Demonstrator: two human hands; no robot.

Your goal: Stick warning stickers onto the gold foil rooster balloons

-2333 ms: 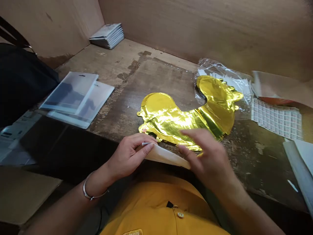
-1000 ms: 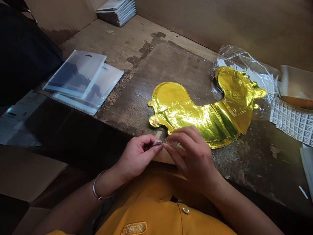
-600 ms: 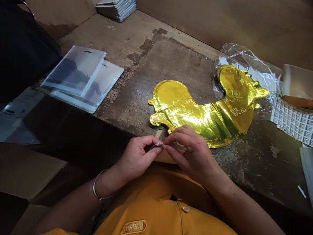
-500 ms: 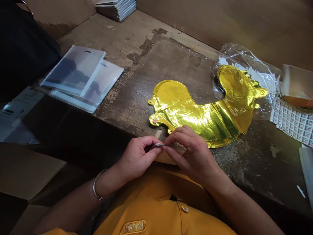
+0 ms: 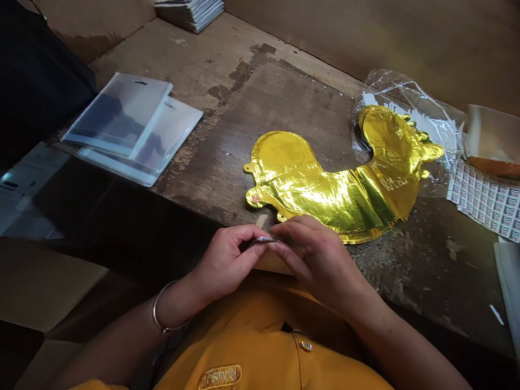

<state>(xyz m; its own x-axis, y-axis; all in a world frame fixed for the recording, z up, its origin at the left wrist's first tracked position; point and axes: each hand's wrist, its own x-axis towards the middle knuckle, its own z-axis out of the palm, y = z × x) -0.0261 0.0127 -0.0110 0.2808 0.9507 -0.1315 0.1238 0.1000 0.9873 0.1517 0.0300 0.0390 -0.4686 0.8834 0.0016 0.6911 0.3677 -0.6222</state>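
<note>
My left hand [image 5: 223,262] is closed, pinching a thin, greyish printed piece [image 5: 263,239] between thumb and index finger. It looks folded, and I cannot tell its kind. My right hand [image 5: 314,257] meets it from the other side, its thumb tip on the piece's edge and its index finger just above. Under both hands a pale tan strip [image 5: 274,264] shows near the table's front edge. Just beyond the hands lies a flat gold foil balloon [image 5: 317,189], with small tabs at its left end and a ruffled right end.
On the left are two clear plastic sleeves [image 5: 122,111] and a dark bag [image 5: 40,92]. Packs are stacked [image 5: 190,12] at the back. Right of the balloon lie a clear bag of white strips [image 5: 430,122] and printed sticker sheets [image 5: 485,195]. Wooden panels wall the table [image 5: 227,141].
The right hand has come over to the left hand and the printed piece. Its index finger has just lifted slightly. The balloon stays on the table; the view has tilted down.
</note>
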